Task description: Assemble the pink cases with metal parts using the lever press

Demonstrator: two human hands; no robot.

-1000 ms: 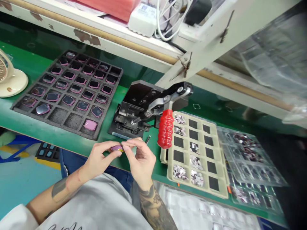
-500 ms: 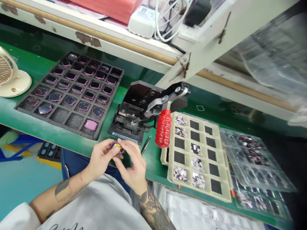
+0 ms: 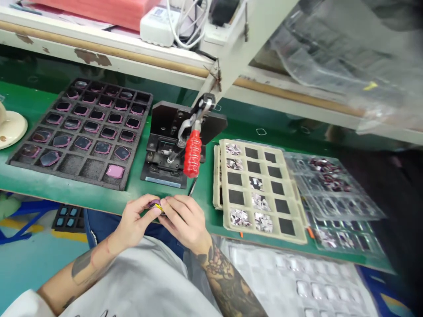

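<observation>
In the head view, a small watch case (image 3: 153, 203) with a purple frame and a yellow strip is held just past the table's front edge. My left hand (image 3: 135, 223) pinches it from the left between thumb and fingers. From the right, my right hand (image 3: 187, 222) closes its fingers on the same case and covers much of it. Beyond my hands stands a black toggle-clamp fixture (image 3: 165, 174) with its red handle (image 3: 192, 154) pointing down. Tweezers (image 3: 193, 186) lie beside the fixture, partly behind the handle.
At left, a dark foam tray (image 3: 93, 170) holds several purple-framed watch cases. A beige compartment tray (image 3: 299, 215) with small silvery pieces stands at right, near stacked clear trays (image 3: 360, 193). A fan base (image 3: 13, 130) sits far left. A shelf (image 3: 132, 66) overhangs the back.
The camera view has shifted, so the bench things appear further left. My right hand's fingers have closed further over the watch case, and the case is tilted more edge-on.
</observation>
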